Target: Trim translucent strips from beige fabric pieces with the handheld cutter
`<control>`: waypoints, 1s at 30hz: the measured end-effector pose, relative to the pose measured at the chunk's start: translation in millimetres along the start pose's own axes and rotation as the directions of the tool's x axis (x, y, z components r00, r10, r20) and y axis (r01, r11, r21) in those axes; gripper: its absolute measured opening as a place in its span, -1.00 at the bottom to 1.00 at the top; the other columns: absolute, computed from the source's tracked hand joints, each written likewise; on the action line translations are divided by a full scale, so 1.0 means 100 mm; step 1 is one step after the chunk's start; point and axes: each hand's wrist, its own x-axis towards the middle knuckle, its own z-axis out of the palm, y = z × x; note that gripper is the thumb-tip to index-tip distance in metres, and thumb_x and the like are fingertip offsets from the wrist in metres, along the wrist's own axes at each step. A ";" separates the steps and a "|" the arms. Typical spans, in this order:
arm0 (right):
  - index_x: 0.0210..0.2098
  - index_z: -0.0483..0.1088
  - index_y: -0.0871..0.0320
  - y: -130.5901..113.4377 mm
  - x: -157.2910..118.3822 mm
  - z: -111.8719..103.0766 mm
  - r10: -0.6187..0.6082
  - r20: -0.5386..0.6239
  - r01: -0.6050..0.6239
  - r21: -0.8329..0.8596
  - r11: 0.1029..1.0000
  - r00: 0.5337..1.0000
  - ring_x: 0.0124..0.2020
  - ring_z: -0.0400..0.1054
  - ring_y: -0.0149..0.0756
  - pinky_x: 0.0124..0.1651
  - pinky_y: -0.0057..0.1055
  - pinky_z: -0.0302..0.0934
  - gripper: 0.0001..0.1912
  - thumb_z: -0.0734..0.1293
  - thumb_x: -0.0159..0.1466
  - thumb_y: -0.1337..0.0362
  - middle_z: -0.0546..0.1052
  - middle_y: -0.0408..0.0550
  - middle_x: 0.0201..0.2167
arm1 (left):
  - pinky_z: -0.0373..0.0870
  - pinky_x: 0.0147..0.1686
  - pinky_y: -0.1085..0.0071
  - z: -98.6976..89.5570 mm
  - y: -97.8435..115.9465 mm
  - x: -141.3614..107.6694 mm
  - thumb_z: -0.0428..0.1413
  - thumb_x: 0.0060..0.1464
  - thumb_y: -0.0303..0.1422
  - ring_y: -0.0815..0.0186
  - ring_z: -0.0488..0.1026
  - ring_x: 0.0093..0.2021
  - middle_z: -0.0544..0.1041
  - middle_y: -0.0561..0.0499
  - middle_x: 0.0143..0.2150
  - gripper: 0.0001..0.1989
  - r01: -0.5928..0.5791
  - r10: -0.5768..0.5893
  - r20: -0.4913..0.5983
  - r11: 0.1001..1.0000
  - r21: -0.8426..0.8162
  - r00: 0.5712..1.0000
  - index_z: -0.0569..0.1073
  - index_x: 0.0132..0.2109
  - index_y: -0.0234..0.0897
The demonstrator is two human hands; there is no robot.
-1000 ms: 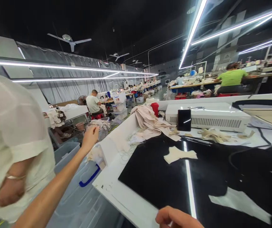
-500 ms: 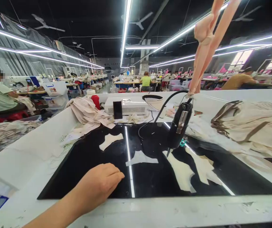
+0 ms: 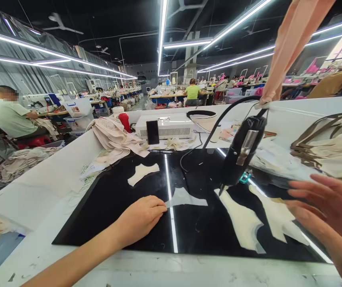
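Observation:
My left hand (image 3: 144, 219) is low over the black board (image 3: 99, 223), fingers together and curled. Its fingertips meet the left tip of a greyish, translucent cut piece (image 3: 185, 198); whether they pinch it is hidden. At the right edge my right hand (image 3: 332, 215) is raised with fingers apart, holding nothing. It is nearest to a cream cut fabric piece (image 3: 274, 211), which overlaps another. Another cream piece (image 3: 239, 221) has a translucent layer along its edge. Over its upper end hangs a black corded hand tool (image 3: 244, 151), narrow tip down. A smaller cream piece (image 3: 142, 173) lies farther left.
Pink cloth strips (image 3: 290, 52) suspend the tool. Behind the board are a phone (image 3: 152, 132), a white vented box (image 3: 173, 126), a red thread cone (image 3: 124, 121) and a beige cloth pile (image 3: 111, 135). A fabric bundle (image 3: 335, 145) stands right. A person (image 3: 9, 113) sits far left.
My left hand has moved forward and right to the tip of the translucent piece. My right hand has come into view at the right. The camera view has shifted slightly.

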 end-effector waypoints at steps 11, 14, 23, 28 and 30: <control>0.35 0.11 -0.27 -0.42 0.38 1.00 -0.272 0.252 0.146 0.425 0.893 0.929 0.04 0.51 -0.01 0.03 0.01 0.49 0.12 0.66 -0.09 -0.02 0.53 0.00 0.11 | 0.51 -0.03 0.31 -0.05 0.28 -0.11 -0.02 0.38 -0.53 0.28 0.53 -0.13 0.59 -0.04 -0.18 -0.77 -0.037 0.041 0.031 0.993 -0.114 0.999 0.51 0.00 -0.30; 0.20 0.31 -0.14 -0.53 0.24 1.20 -0.286 0.261 0.124 0.501 0.856 0.922 -0.12 0.58 -0.02 -0.10 -0.06 0.54 -0.20 0.63 0.02 0.04 0.59 0.00 -0.02 | 0.50 -0.05 0.33 -0.11 0.25 -0.13 -0.02 0.40 -0.49 0.28 0.52 -0.14 0.59 -0.03 -0.18 -0.78 0.022 -0.018 0.025 0.986 -0.166 1.000 0.50 0.01 -0.30; -0.08 0.44 -0.07 -0.80 -0.07 1.53 -0.210 0.076 0.154 0.457 0.876 0.975 -0.26 0.52 -0.08 -0.33 -0.14 0.48 -0.63 0.55 0.16 0.19 0.59 -0.05 -0.13 | 0.27 0.33 0.05 -0.10 0.11 0.10 0.29 0.20 -0.35 0.06 0.17 0.43 0.46 -0.12 0.26 -0.45 0.271 -0.200 0.225 0.898 -0.348 0.953 0.33 0.27 -0.20; -0.11 0.49 -0.06 -0.84 -0.05 1.59 -0.298 0.008 0.259 0.473 0.842 0.955 -0.40 0.48 -0.23 -0.37 -0.23 0.44 -0.67 0.55 0.16 0.26 0.58 -0.13 -0.24 | -0.02 0.44 -0.13 -0.04 0.11 0.14 0.35 0.13 -0.23 0.00 0.04 0.49 0.38 -0.17 0.35 -0.28 0.285 -0.173 0.313 0.889 -0.359 0.934 0.27 0.35 -0.22; -0.11 0.49 -0.07 -0.82 -0.04 1.57 -0.302 0.011 0.260 0.479 0.839 0.953 -0.45 0.47 -0.26 -0.43 -0.25 0.44 -0.65 0.55 0.15 0.30 0.57 -0.17 -0.28 | -0.09 0.46 -0.14 -0.05 0.10 0.13 0.34 0.14 -0.23 0.02 0.02 0.50 0.38 -0.12 0.36 -0.28 0.296 -0.172 0.334 0.882 -0.367 0.927 0.25 0.36 -0.18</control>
